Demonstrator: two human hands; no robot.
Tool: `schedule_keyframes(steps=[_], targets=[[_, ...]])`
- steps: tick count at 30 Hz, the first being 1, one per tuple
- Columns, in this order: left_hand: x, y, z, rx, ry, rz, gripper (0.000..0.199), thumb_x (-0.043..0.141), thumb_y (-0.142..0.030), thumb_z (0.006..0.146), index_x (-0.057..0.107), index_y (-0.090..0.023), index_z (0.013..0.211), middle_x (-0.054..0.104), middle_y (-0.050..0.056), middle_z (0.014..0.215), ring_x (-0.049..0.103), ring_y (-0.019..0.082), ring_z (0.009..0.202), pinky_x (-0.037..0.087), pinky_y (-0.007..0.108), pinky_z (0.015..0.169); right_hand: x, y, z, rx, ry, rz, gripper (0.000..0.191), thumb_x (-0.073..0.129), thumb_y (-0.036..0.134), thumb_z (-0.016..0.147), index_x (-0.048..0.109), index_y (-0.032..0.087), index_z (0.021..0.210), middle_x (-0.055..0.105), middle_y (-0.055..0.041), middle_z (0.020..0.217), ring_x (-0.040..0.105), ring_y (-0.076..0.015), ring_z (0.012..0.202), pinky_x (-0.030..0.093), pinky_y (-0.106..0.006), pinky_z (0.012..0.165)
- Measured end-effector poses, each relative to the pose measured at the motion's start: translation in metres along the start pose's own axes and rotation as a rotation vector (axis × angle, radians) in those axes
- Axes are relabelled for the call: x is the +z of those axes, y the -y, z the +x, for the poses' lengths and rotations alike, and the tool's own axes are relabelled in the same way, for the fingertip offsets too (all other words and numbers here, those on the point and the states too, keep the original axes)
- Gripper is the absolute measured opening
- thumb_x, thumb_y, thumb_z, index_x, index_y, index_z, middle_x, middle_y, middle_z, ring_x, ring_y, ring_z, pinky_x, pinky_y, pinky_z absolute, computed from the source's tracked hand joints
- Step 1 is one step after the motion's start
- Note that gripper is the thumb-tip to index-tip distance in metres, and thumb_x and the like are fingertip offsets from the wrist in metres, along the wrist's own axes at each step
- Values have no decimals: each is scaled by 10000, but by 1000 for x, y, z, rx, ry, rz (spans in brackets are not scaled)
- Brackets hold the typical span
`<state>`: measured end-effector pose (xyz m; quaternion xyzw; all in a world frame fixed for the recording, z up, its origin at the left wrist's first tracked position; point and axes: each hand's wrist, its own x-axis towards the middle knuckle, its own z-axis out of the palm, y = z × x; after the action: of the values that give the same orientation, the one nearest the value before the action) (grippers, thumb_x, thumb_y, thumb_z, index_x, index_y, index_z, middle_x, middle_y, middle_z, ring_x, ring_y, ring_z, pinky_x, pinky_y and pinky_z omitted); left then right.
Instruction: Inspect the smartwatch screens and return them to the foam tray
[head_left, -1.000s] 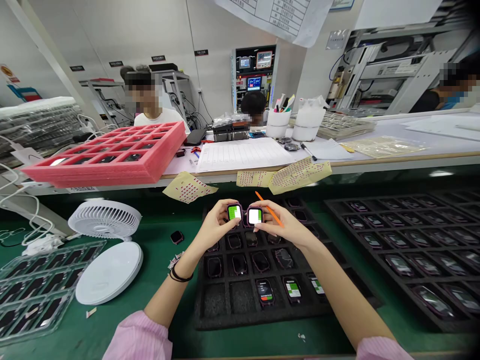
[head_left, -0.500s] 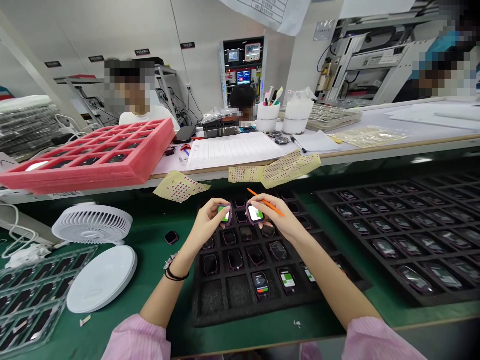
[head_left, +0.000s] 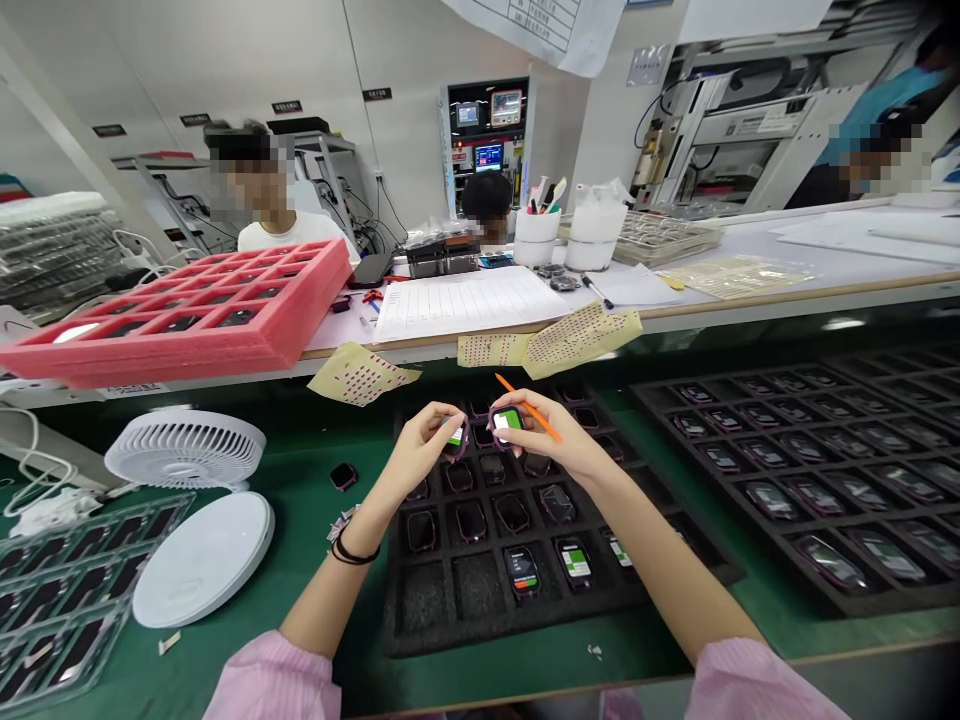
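My left hand (head_left: 426, 440) is closed on a smartwatch (head_left: 456, 436) with a green and white screen. A second lit watch (head_left: 507, 424) sits in my right hand (head_left: 547, 430), its thumb at the screen's edge. An orange stick (head_left: 532, 408) is also tucked in the right hand. Both hands hover over the back half of a black foam tray (head_left: 480, 620). Dark watches fill several compartments there; lit ones (head_left: 575, 561) lie in the front row, where the two leftmost compartments hold no watch.
To the right is another black tray (head_left: 750, 520) of watches. A white fan (head_left: 202, 560), a clear tray (head_left: 97, 600) and a lone watch (head_left: 343, 476) are at left. Above, a shelf carries a pink foam tray (head_left: 292, 330), papers (head_left: 472, 300) and cups (head_left: 536, 240). People are behind it.
My right thumb has shifted down on its watch, whose screen shows a different green and white pattern. The left watch has turned slightly. A person at the left has turned their head.
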<state>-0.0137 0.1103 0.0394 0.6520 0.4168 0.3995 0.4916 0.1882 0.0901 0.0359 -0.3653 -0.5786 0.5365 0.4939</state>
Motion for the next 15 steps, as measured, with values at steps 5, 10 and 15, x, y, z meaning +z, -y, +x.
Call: schedule_keyframes(steps=[5, 10, 15], targets=[[-3, 6, 2, 54, -23, 49, 372, 585, -518, 806, 602, -172, 943, 606, 16, 821, 518, 93, 624, 397, 176, 488, -3, 0, -2, -30, 105, 6, 405, 751, 235, 699, 584, 223, 1068, 600, -12, 889, 598, -123, 702, 485, -223, 541], [-6, 13, 6, 91, -30, 44, 352, 574, -497, 824, 604, -174, 961, 633, 26, 860, 532, 94, 641, 390, 181, 504, -3, 0, -1, 1, 70, 18, 398, 732, 282, 723, 573, 211, 1081, 611, -20, 849, 618, -127, 647, 322, -171, 394], [-5, 14, 6, 90, -31, 55, 345, 568, -494, 828, 606, -175, 954, 643, 32, 874, 545, 101, 663, 386, 182, 504, -2, 0, 0, 23, -77, 26, 301, 710, 368, 742, 625, 195, 974, 599, -1, 767, 552, -89, 524, 310, -187, 386]])
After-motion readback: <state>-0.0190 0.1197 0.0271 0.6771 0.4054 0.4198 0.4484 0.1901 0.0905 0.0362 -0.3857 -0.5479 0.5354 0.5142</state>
